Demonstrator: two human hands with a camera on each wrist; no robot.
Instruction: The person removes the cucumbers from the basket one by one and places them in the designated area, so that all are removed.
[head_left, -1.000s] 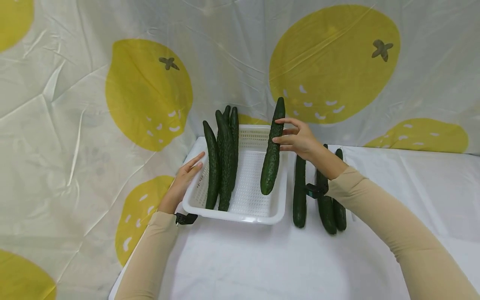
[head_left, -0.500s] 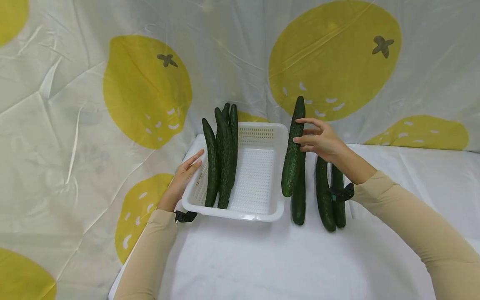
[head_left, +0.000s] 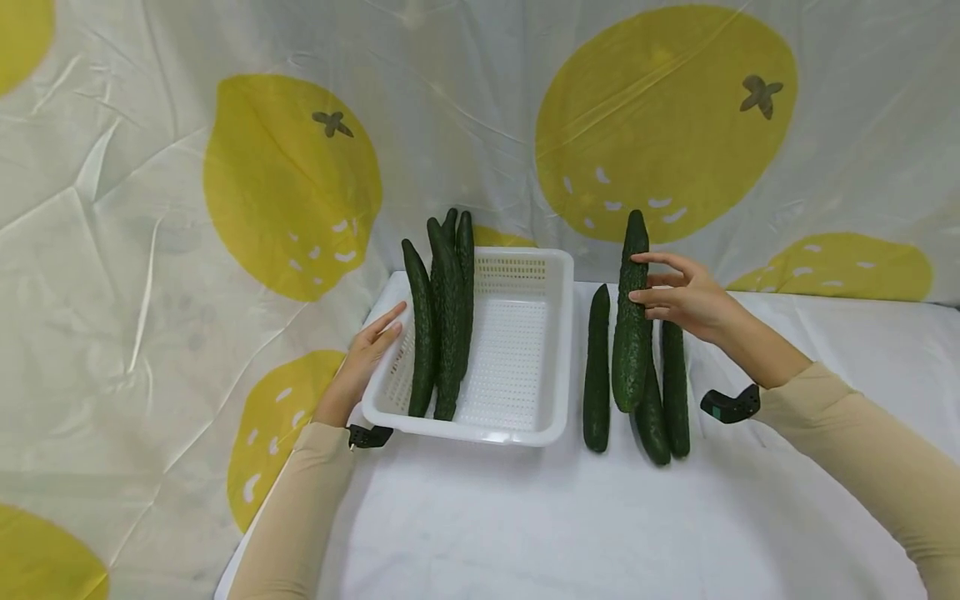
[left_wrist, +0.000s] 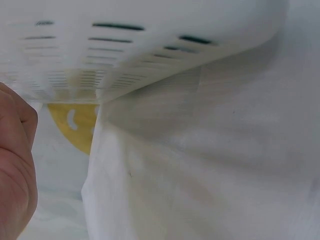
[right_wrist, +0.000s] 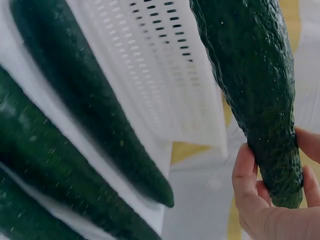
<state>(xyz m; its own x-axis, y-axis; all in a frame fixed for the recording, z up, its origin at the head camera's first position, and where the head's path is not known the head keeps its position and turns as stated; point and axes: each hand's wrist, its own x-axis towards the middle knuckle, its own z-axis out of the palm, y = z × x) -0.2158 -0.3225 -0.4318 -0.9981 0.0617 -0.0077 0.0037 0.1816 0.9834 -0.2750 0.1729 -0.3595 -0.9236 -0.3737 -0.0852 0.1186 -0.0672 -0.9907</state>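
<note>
My right hand (head_left: 686, 296) pinches a dark green cucumber (head_left: 631, 350) between thumb and fingertips, near its upper end. In the head view this cucumber overlaps one of three others on the white cloth; the leftmost cucumber (head_left: 597, 375) and the rightmost cucumber (head_left: 675, 392) show beside it. The right wrist view has the fingers (right_wrist: 245, 172) on both sides of the bumpy held cucumber (right_wrist: 260, 100). At the left side of a white plastic basket (head_left: 558, 333), my left hand (head_left: 365, 354) rests against the rim with fingers extended. Several cucumbers (head_left: 450, 333) lean inside the basket's left part.
White cloth (head_left: 525, 517) covers the table. Behind it and on the left hangs a pale curtain (head_left: 450, 100) printed with large yellow lemons. In the left wrist view, the slotted basket wall (left_wrist: 165, 45) stands above the cloth.
My right hand has carried the held cucumber rightward, from over the basket to over the cucumbers on the cloth. My left hand and the basket stay in place.
</note>
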